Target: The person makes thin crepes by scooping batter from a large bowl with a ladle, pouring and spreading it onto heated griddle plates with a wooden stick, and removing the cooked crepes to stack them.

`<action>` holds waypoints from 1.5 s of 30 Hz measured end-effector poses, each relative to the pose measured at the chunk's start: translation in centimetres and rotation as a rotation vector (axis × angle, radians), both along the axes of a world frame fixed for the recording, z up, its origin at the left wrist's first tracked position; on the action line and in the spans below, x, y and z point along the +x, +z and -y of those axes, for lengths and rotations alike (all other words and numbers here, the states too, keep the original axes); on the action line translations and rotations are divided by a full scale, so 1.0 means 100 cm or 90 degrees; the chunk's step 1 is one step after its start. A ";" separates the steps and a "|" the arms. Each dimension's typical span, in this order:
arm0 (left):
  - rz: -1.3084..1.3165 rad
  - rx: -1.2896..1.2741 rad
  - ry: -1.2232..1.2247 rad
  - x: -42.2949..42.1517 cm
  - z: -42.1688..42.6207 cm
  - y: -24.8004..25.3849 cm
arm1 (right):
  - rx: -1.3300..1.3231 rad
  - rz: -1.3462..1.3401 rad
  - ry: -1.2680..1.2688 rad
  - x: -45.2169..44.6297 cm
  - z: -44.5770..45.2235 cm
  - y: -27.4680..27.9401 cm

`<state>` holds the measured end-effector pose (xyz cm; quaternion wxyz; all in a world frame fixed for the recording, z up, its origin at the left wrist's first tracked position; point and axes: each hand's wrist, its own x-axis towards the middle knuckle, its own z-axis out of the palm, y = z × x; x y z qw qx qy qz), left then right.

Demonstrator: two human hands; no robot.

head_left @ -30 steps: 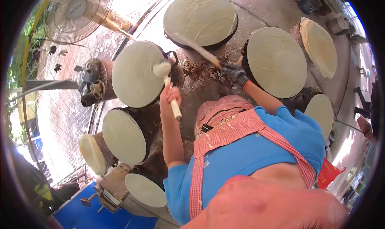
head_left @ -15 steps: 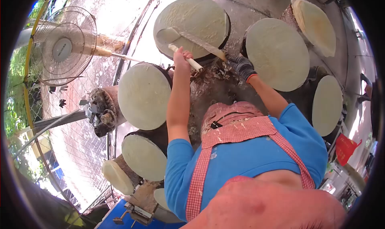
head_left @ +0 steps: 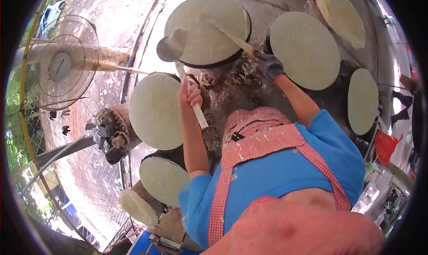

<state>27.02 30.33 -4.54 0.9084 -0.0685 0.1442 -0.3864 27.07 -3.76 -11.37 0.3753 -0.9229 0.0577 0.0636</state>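
Wire fence (head_left: pixel 76 183) and a standing fan (head_left: pixel 61 66) filled the left of the frame, beside pale, stained ground, with round griddles ranged about me. At the top centre, one griddle's dark rim (head_left: pixel 229 60) showed below a pale sheet (head_left: pixel 200 38), and both my tools reached over it.

My hands were apart. My bare left hand (head_left: pixel 190 94), left of centre, was wrapped round the white handle of a ladle (head_left: pixel 169 49), whose round head overlapped that griddle's left side; blur kept me from telling whether it touched. My gloved right hand (head_left: pixel 269 66), right of centre, was closed on the near end of a long, flat spatula (head_left: pixel 227 33) that slanted up and left across the sheet.

I judged the ladle light and stiff, a little head-heavy, best held mid-handle, where dried batter might make it slick. The spatula looked thin and easy to lift, and its handle end, clear of the griddle, seemed the right grip. The sheet I took to be soft and easily torn, to be held only by its edge.
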 end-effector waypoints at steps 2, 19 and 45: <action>-0.047 0.081 0.029 -0.023 0.001 0.023 | 0.002 -0.045 0.070 -0.016 -0.019 0.000; -0.205 -0.006 0.002 0.035 0.082 0.018 | 0.649 -0.059 -0.173 0.013 0.076 -0.006; -0.093 0.454 0.051 0.258 0.181 -0.045 | 0.026 0.071 -0.118 0.102 0.013 0.003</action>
